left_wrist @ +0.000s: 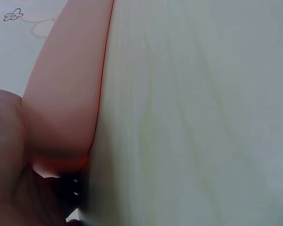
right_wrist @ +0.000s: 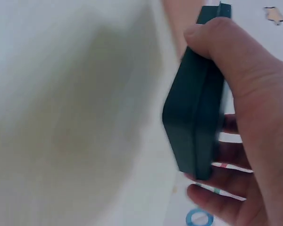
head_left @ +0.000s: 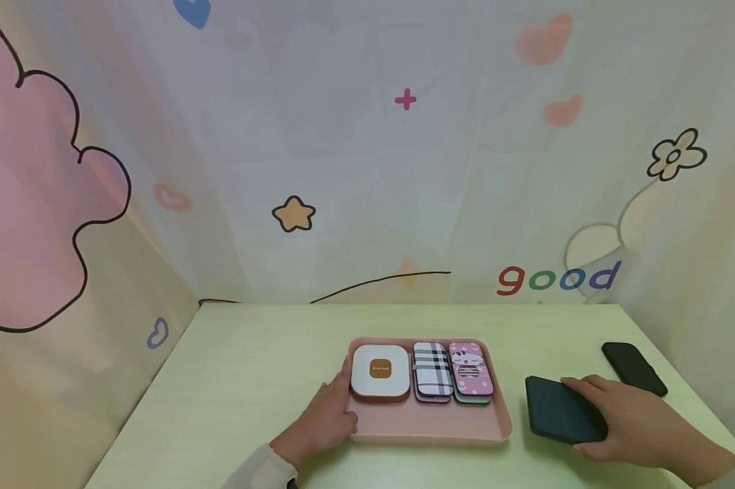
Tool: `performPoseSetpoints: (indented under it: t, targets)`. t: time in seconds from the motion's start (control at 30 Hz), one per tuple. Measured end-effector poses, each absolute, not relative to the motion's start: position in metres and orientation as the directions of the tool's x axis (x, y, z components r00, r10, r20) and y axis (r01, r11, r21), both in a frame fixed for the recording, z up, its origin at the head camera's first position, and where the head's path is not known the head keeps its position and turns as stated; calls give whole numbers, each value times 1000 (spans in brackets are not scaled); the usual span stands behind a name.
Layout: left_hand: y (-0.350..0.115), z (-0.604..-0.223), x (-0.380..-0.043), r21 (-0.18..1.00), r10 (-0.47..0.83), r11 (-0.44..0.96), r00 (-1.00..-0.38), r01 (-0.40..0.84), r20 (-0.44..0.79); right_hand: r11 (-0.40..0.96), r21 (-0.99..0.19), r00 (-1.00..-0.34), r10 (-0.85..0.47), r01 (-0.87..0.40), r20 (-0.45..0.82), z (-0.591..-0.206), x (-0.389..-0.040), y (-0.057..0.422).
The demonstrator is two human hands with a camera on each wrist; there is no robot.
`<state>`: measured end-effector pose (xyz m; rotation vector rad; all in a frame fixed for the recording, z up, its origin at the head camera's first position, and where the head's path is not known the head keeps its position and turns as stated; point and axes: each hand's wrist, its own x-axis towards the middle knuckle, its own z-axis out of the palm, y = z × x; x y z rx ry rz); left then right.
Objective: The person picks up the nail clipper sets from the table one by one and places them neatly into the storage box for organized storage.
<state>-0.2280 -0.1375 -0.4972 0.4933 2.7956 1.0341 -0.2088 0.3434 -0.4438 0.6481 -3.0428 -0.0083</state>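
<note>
On the table lies a pink tray (head_left: 428,424). My left hand (head_left: 326,414) holds its front left corner, fingers along the left side; the left wrist view shows the tray wall (left_wrist: 68,80) close against that hand. In my right hand (head_left: 633,421) is a flat dark green case (head_left: 563,411), tilted over the table right of the tray. Seen from the right wrist, the thumb lies on one side of the case (right_wrist: 191,108), the fingers on the other, and a seam runs along its edge. The tray bears a white rounded-square box (head_left: 381,384) with a brown label.
Right of the white box in the tray sit a plaid case (head_left: 432,370) and a pink cat-print case (head_left: 470,370), each on top of another flat item. A black flat rectangular object (head_left: 634,368) lies at the table's right edge. A printed curtain (head_left: 367,156) hangs behind.
</note>
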Motion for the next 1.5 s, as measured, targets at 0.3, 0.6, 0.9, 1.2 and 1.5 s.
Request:
performPoseSetpoints:
  t: [0.3, 0.6, 0.9, 1.2, 1.5]
  targets:
    - [-136, -495, -228, 668, 331, 701, -944, 248, 3, 904, -84, -906, -422, -420, -9, -426, -225, 305]
    - [-133, -500, -230, 655, 324, 717, -946, 240, -8, 872, -115, -878, -479, -476, 3, -406, -253, 253]
    - [-132, -498, -231, 640, 336, 723, -942, 261, 5, 835, -108, -841, -541, -539, 7, -399, -274, 210]
    - [-135, -493, -229, 640, 324, 730, -946, 240, -14, 818, -89, -820, -571, -568, -14, -399, -286, 174]
    - [-136, -494, -228, 649, 322, 728, -946, 223, -35, 765, -46, -764, -644, -642, -41, -407, -295, 141]
